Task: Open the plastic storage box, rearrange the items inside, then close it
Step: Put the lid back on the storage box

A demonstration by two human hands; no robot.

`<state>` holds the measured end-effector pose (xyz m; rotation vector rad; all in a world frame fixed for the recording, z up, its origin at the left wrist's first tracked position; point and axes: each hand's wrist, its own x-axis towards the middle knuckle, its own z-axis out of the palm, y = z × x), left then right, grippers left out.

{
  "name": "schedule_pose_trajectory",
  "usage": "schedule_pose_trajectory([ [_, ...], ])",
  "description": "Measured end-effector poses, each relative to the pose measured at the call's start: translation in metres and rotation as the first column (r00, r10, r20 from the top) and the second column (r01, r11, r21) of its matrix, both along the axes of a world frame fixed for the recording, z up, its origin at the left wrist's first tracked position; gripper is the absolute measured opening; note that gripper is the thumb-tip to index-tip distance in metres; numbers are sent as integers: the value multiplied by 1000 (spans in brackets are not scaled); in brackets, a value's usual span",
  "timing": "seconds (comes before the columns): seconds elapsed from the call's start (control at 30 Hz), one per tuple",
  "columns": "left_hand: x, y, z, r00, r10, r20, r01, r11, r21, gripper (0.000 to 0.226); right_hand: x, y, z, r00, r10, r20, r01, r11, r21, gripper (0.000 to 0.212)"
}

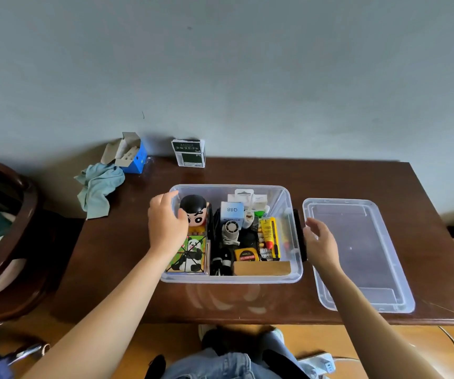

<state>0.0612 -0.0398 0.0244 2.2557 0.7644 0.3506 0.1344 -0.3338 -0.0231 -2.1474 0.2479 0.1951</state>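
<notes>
Seen from the head camera, a clear plastic storage box (231, 277) stands open at the middle of a dark brown wooden table (127, 242) pushed against a pale grey-blue wall (220, 77). Its clear lid (357, 255) lies flat on the table just to the right of it.

The left hand (167, 222) reaches over the box's left wall, fingers curled at the black-haired head of a cartoon figurine (196, 214) — whether they actually grip it cannot be told. Below the figurine sits a panda-print box (190, 254). The right hand (320, 240) hovers beside the box's right wall at the black latch (298, 228), fingers loosely spread, holding nothing.

The middle and right of the box hold a yellow tape measure (245, 255), a yellow glue tube (268, 232), a small white fan (231, 229) and a brown card (261, 268) along the front wall.

At the table's far edge rest a crumpled light-blue cloth (98, 188), an opened blue carton (132, 154) and a green-and-white pack (188, 153) — all well apart from the box. A dark wooden chair (9, 228) stands to the left; the floor (357, 340) below is orange-brown.
</notes>
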Motion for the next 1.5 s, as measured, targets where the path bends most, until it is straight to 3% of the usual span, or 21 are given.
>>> schedule_pose_trajectory([
  [0.1,9,-39,15,988,-113,106,126,984,-125,32,-3,-33,-6,998,-39,-55,38,999,-9,35],
  [0.33,37,-167,21,912,-402,82,409,877,-254,26,-9,-129,-16,976,-129,-173,118,991,-69,33],
  [0.57,45,-286,-5,750,-662,2,566,639,-521,21,-5,-216,-33,940,-205,-272,160,971,-179,40],
  [0.7,45,-317,-45,711,-670,-213,501,695,-515,27,-3,-241,-45,915,-247,-320,176,956,-235,46],
  [0.87,40,-322,-85,769,-474,-428,342,872,-351,30,2,-256,-57,895,-277,-349,211,953,-216,44],
  [1.0,42,-321,-97,748,-427,-509,229,884,-407,35,11,-257,-61,876,-281,-391,234,958,-163,42],
  [1.1,43,-322,-101,746,-415,-520,200,885,-419,35,12,-258,-66,874,-264,-407,215,963,-163,15],
  [1.2,44,-319,-99,752,-402,-523,191,892,-410,35,11,-255,-62,892,-269,-364,240,963,-122,42],
  [1.33,50,-320,-89,771,-456,-444,292,873,-390,34,21,-250,-30,919,-194,-344,222,974,45,40],
  [1.5,57,-323,-55,747,-612,-260,513,779,-361,75,52,-252,26,959,-138,-249,200,949,245,32],
])
